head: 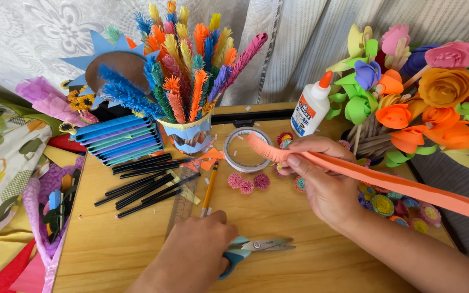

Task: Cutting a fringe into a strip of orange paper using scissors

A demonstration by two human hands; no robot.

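Observation:
My right hand (321, 179) pinches a long folded strip of orange paper (403, 184) near its left end; the strip runs off to the lower right. My left hand (199, 249) rests on the wooden table (278, 239) with its fingers in the teal handles of a pair of scissors (256, 247), whose blades are closed and point right. A roll of clear tape (243, 149) lies just beyond the strip's tip. Small pink paper rosettes (247, 183) sit between the hands.
A cup of fringed paper stems (188, 133) stands at the back, a white glue bottle (311, 108) to its right, and a bunch of paper flowers (419, 97) far right. Black sticks (142, 187), a pencil (209, 190), a clear ruler (180, 203) and rolled paper tubes (120, 138) lie left.

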